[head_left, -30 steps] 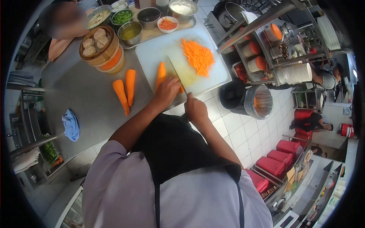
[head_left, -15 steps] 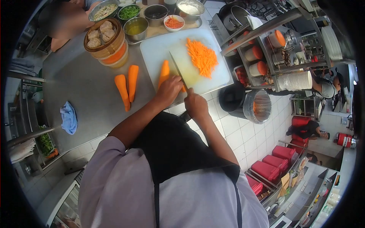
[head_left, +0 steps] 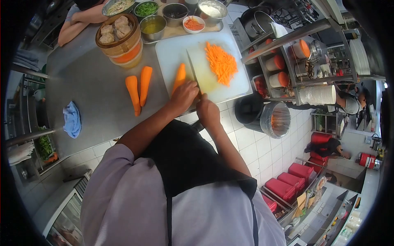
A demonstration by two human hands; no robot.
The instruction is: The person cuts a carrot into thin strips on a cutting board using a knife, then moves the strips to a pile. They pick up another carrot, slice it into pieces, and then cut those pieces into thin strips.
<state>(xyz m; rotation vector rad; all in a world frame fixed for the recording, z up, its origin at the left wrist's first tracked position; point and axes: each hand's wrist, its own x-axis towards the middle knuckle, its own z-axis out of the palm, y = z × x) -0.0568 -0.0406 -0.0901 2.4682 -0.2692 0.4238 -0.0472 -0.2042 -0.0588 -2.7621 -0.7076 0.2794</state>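
While left grip (head_left: 184,95) pins carrot (head_left: 179,77), right grip (head_left: 207,110) clasps knife (head_left: 196,76).

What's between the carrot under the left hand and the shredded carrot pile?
The cleaver, gripped in the right hand: its broad blade lies between that carrot and the shredded pile; the head view shows it.

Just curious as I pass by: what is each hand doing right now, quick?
Left hand: closed on the carrot lying on the cutting board.
Right hand: closed on the knife.
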